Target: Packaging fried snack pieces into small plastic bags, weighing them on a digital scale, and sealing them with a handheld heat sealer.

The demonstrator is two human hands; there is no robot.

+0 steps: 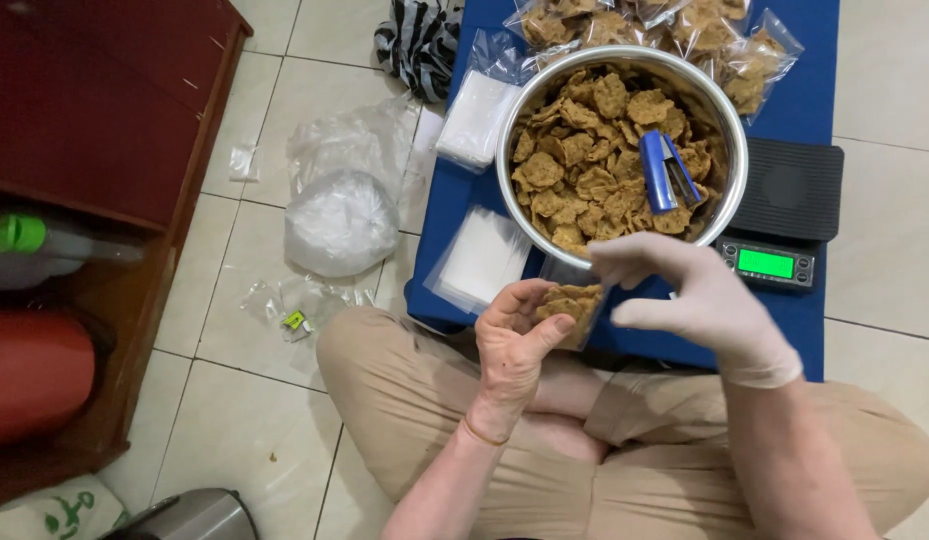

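My bare left hand (512, 345) grips a small clear plastic bag (573, 305) partly filled with brown fried crackers. Wearing a white glove, my right hand (690, 295) pinches the top of that bag at its upper edge. Just beyond them stands a large metal bowl (513, 130) heaped with the same crackers, and a blue stapler (668, 172) lies on top of the heap. Stacks of empty clear bags (482, 258) rest on the blue mat (805, 90) to the left of the bowl.
A black digital scale (785, 212) with a green display sits right of the bowl. Filled cracker bags (725, 40) lie at the back. A knotted clear plastic sack (342, 220) rests on the tiled floor, and a dark red wooden shelf (105, 150) stands at left.
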